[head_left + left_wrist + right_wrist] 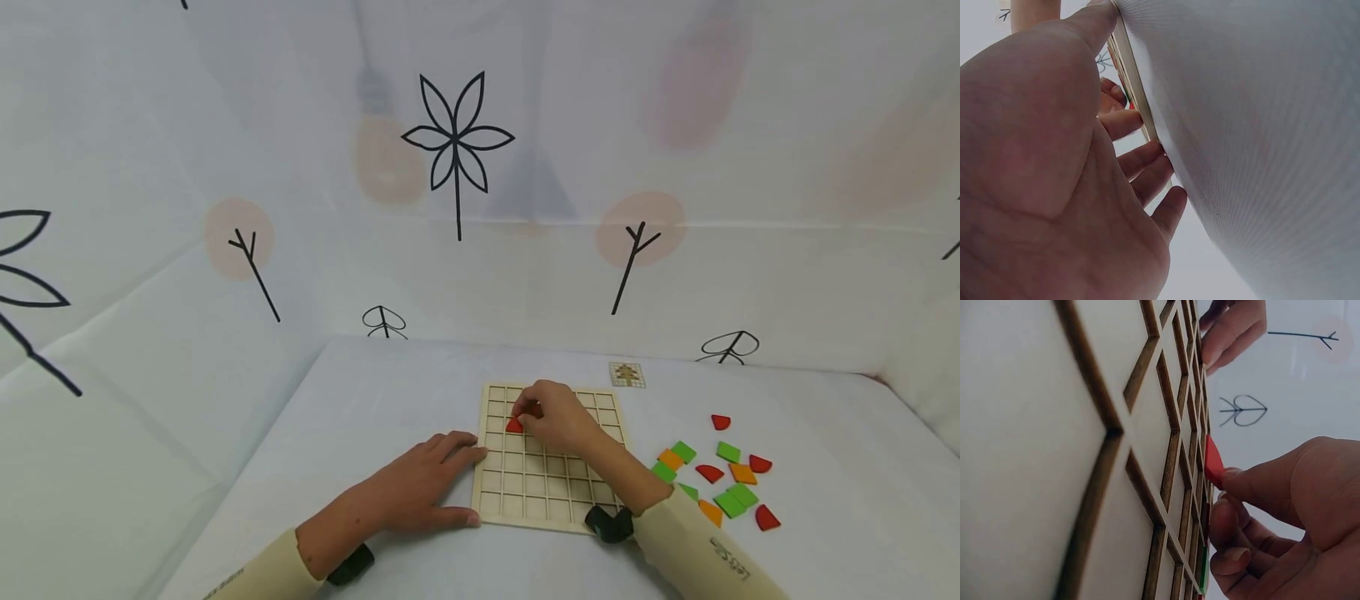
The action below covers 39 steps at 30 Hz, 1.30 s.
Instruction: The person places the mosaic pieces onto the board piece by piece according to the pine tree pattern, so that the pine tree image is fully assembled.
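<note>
Red piece (513, 425): pinched at the fingers (1254, 481) of the right hand (558, 421), tilted, one edge on the grid board (525, 492), upper left cells; which way it points is unclear. Board's long axis runs away from the person. Left hand (420, 492): fingers straight, flat on the bench (375, 392), touching the board's left edge. Open cells lie nearer the person than the fingers. Loose pieces (720, 475) well right.

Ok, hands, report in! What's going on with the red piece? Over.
Left hand flat, steadying wooden grid board. Right hand pinching red piece on the board. Nothing blocking.
</note>
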### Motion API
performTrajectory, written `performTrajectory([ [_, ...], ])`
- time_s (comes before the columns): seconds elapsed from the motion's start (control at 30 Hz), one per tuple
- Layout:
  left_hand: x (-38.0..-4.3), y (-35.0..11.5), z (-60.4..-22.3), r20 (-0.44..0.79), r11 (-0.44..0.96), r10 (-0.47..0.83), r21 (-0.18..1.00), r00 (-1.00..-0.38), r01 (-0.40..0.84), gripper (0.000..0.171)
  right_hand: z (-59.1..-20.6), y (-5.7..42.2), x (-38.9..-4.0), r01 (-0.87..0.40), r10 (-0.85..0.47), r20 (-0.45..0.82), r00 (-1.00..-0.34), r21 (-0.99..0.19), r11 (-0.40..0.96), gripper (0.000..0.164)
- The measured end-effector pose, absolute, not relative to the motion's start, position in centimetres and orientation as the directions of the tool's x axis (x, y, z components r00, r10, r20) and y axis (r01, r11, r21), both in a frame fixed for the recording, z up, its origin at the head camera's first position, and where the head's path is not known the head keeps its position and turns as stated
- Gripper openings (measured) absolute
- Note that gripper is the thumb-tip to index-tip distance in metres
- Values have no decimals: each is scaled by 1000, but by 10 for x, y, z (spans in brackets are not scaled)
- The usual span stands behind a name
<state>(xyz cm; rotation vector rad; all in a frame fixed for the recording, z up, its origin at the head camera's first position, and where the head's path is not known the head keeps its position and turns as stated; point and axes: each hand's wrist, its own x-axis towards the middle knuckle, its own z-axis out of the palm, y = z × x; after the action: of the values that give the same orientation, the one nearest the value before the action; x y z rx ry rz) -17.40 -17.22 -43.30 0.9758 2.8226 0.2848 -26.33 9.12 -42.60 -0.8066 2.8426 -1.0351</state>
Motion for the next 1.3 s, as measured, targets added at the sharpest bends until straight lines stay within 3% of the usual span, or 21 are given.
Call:
performTrajectory([
  [0.3, -173, -173, -434, -78, 778, 615, 222, -785, 587, 86, -422, 92, -260, -454, -468, 145, -872, -598, 660, 14],
  [0.83, -175, -172, -434, -77, 781, 612, 219, -787, 585, 87, -409, 131, -236, -555, -500, 263, -825, -540, 633, 9],
  [1.3, -174, -171, -432, -86, 789, 601, 219, -795, 574, 87, -405, 179, -214, -499, -425, 262, -867, -494, 712, 18],
])
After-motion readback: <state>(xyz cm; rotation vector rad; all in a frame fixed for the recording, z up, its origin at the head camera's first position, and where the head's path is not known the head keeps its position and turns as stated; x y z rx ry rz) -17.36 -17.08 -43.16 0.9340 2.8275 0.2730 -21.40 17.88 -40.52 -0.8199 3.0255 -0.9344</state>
